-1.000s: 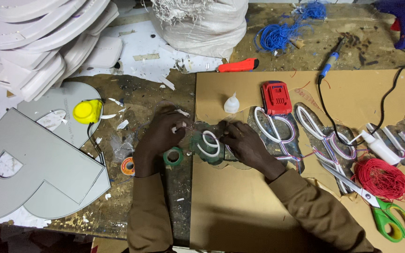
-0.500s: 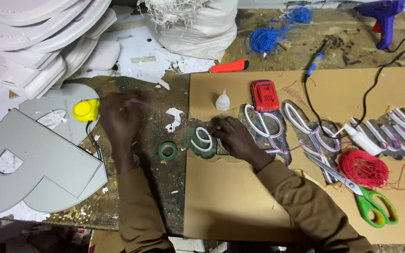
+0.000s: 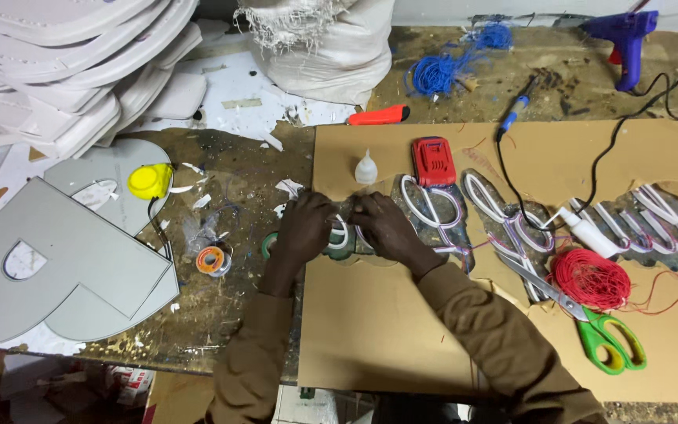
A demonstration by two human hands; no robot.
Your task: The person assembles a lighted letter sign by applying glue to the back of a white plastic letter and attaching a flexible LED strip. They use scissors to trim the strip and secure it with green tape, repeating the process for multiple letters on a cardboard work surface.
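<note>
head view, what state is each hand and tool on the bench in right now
left hand: closed on the green-edged piece, beside the right hand
right hand: closed on the same piece
green-edged piece: flat on the bench, mostly hidden
scissors: shut, lying flat
glue gun: lying down, corded
small glue bottle: upright, capped
red wire bundle: coiled, loose end trailing

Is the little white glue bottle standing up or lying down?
Standing up. The small white bottle sits on its base on the cardboard sheet, pointed tip upward, next to the red box.
</note>
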